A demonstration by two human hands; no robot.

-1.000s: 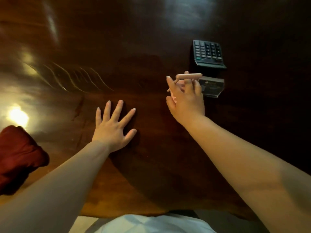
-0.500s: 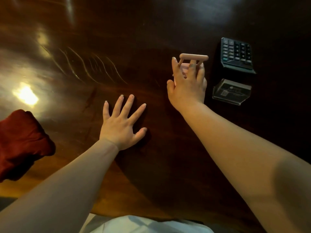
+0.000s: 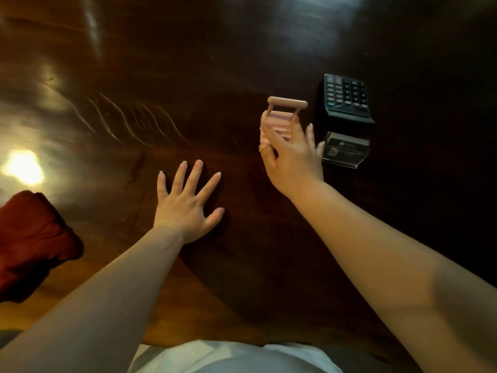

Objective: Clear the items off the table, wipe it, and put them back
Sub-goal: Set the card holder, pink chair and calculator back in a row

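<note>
A small pink stand (image 3: 278,118) with a round bar on top sits on the dark wooden table (image 3: 188,76), left of the calculator. My right hand (image 3: 291,160) is on the stand from the near side: thumb against its left edge, forefinger across it, the other fingers spread apart. My left hand (image 3: 185,203) lies flat on the table with its fingers spread, holding nothing. A black calculator (image 3: 345,96) lies right of the stand, and a clear plastic card holder (image 3: 344,152) stands just in front of the calculator.
A crumpled dark red cloth (image 3: 32,243) lies at the table's near left edge. Lamp glare and curved wipe streaks show on the polished left half. The table's near edge runs just above my white shirt (image 3: 228,356).
My right hand carried the pink stand leftward, away from the card holder, and set it down beside the calculator; its fingers have since loosened and spread. My left hand stayed flat on the table.
</note>
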